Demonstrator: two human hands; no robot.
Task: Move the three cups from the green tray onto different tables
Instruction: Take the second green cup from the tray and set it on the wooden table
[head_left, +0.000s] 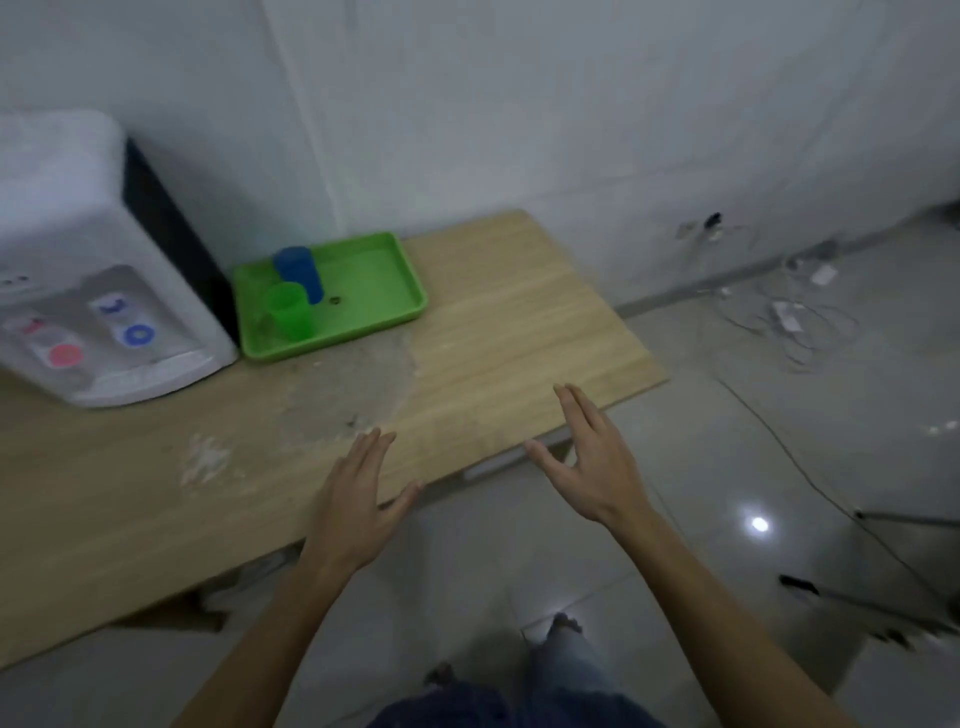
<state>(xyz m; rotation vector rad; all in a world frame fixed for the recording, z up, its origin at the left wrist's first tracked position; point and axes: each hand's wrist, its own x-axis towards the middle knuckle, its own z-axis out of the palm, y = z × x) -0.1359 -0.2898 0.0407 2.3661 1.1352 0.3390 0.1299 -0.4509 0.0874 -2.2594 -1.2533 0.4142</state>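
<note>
A green tray (374, 270) lies on a wooden table (519, 332) against the white wall. In the tray's left part stand a blue cup (297, 270) and, in front of it, a green cup (289, 310). Both cups are upright. A small dark speck lies on the tray floor right of the cups. My left hand (358, 493) hovers flat over the table's near edge, fingers apart, holding nothing. My right hand (592, 457) is at the table's near right corner, also spread and empty. Both hands are well short of the tray.
A white water dispenser (98, 260) stands on the table directly left of the tray. A pale worn patch (343, 384) marks the tabletop in front of the tray. White cables and plugs (789, 317) lie on the grey tiled floor at the right.
</note>
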